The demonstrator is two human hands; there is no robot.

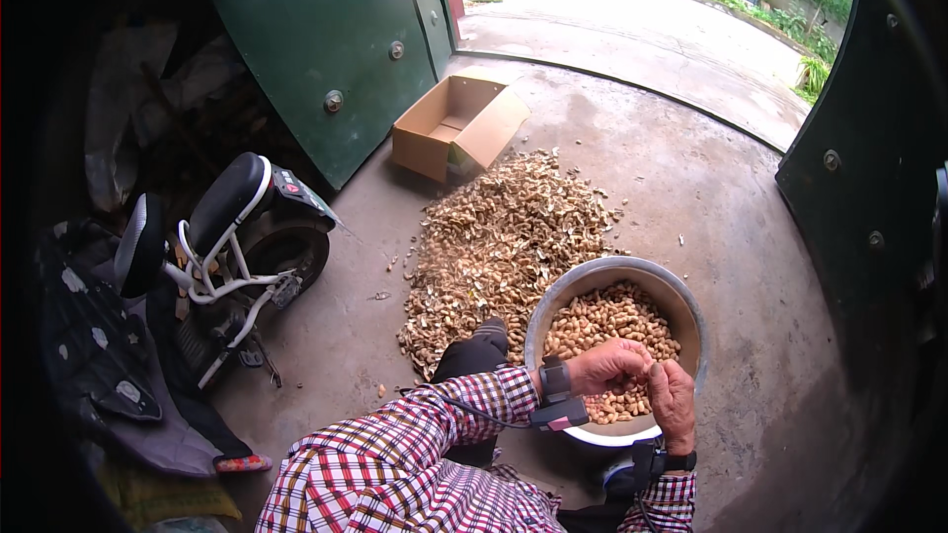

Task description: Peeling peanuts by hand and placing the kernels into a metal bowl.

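Grip: the person's left hand (pixel 610 367) and right hand (pixel 673 405) are meeting near the fingertips, fingers curling inward; whether they are pinching a peanut or merely touching is not showing, so that cannot be told.
Peanuts: many tan peanuts (pixel 612 321) are lying in the basin (pixel 684 324) beneath both hands, which are hovering there presumably so that anything slipping is landing back inside.
Basin: it is standing upright on the concrete floor (pixel 760 286), close before the person, probably for sparing the arms a long reach; its high wall is keeping the peanuts together.
Wrists: dark bands are circling both, each just past a checked sleeve (pixel 425 424).
Husk heap: loose, pale husks (pixel 513 237) are spreading over the floor just beside the basin, seemingly being kept apart from its contents.
Foot: a dark shoe (pixel 491 333) is resting at the heap's near edge.
Box: a cardboard box (pixel 423 150) is standing beyond the heap, its flap leaning outward; why it is there cannot be told.
Scooter: a white-framed scooter (pixel 229 202) is standing at the left, apparently out of the arms' way.
Doorway: a green door (pixel 326 49) is standing open, likely for daylight.
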